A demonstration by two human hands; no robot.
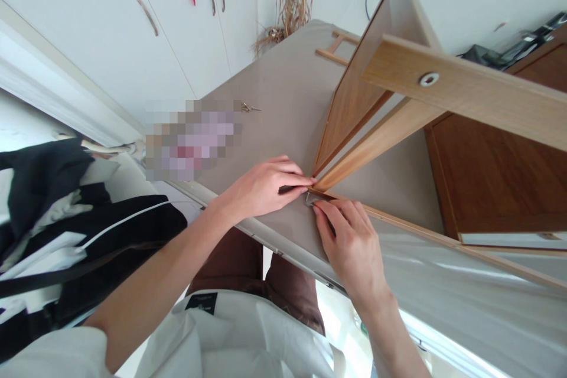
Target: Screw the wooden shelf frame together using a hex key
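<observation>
In the head view a wooden furniture frame [376, 144] stands tilted on the table, its lower corner near the front edge. My left hand [266, 186] is closed at that corner, thumb and fingertips pressed around the joint of the wooden pieces. Just to the right, my right hand [349, 236] pinches a small bent metal piece, which looks like a hex key [309, 198], against the corner's underside. Its tip is too small to make out clearly. A round metal fastener [429, 79] sits in the upper wooden bar.
Several loose screws [250, 108] lie on the grey-brown tabletop [283, 94], beside a blurred-out patch. A small wooden frame piece [334, 50] rests at the back. Brown wooden panels [509, 177] stand at the right. Dark clothes [124, 236] are piled at the left.
</observation>
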